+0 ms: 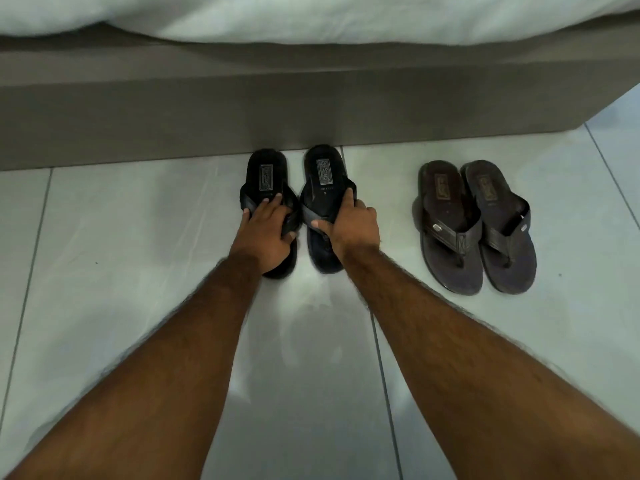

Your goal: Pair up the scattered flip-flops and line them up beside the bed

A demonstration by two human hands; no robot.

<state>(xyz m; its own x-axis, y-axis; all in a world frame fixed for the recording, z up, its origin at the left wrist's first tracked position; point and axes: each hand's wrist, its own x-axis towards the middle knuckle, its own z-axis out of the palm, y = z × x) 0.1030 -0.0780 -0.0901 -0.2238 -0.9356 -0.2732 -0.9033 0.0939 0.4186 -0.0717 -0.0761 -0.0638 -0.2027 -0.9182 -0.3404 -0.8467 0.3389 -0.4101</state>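
**Both hands on the black pair at the bed base**

Two black flip-flops lie side by side on the tiled floor (138, 237), heels toward the grey bed base (173, 109) and toes toward the person. The heel of the right black flip-flop (323, 174) touches or nearly touches the base; the left black flip-flop (266, 174) sits a little further back. A narrow strip of floor shows between the two.

The left hand (268, 237) lies over the strap of the left black flip-flop. Its fingers (273, 204) are spread across the strap and the footbed, with the thumb curled round the inner edge of the sole, so the hand grips the flip-flop from above.

The right hand (351, 226) covers the strap of the right black flip-flop. Its fingers (348, 197) are held close together and reach up along the strap toward the heel, while the thumb (320, 225) presses on the strap's other branch, pinching the strap between them.

Both soles appear to rest flat on the floor, though the hands hide their middles.

To the right, well apart from the hands, the brown pair (474, 223) stands on the floor with its two flip-flops touching, heels toward the base but near it rather than against it. White bedding (346, 15) hangs over the top of the base.
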